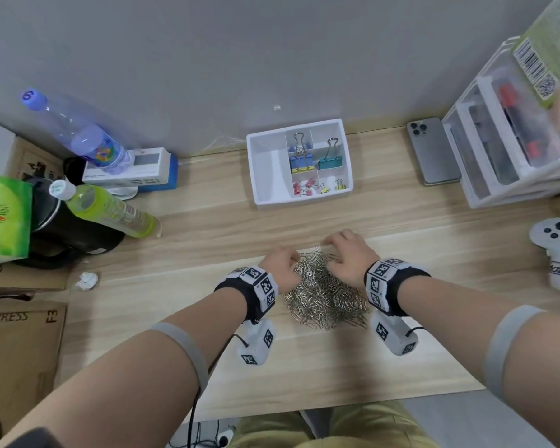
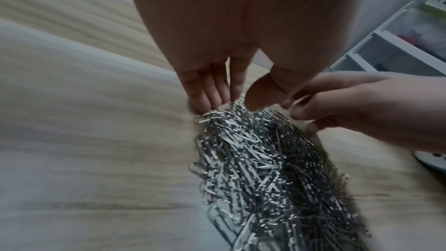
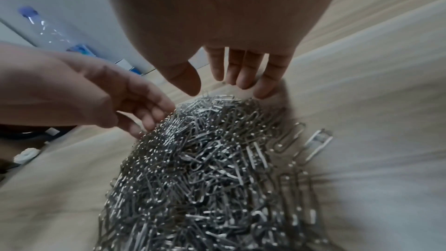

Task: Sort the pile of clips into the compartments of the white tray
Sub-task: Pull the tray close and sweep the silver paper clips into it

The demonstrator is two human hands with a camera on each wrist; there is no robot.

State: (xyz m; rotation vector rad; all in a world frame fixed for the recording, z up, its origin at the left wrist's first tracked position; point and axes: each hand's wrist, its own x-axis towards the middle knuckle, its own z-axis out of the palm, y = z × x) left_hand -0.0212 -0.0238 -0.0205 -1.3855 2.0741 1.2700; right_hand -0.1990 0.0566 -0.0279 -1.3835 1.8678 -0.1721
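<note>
Both hands' fingertips (image 2: pixel 212 100) touch the paper-clip pile's (image 1: pixel 324 295) far edge.

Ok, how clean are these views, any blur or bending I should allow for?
Head view: sharp at the centre, with the pile of paper clips and white tray crisp, but the desk edges bow and the right corner smears. Left wrist view: desk streaked with blur. Right wrist view: far clips sharp, near ones soft.

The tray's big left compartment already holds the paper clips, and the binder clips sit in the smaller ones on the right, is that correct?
Not quite. In the head view the tray's big left compartment is bare; the paper clips lie piled on the table between both hands. The binder clips do sit in the smaller compartments on the right.
</note>
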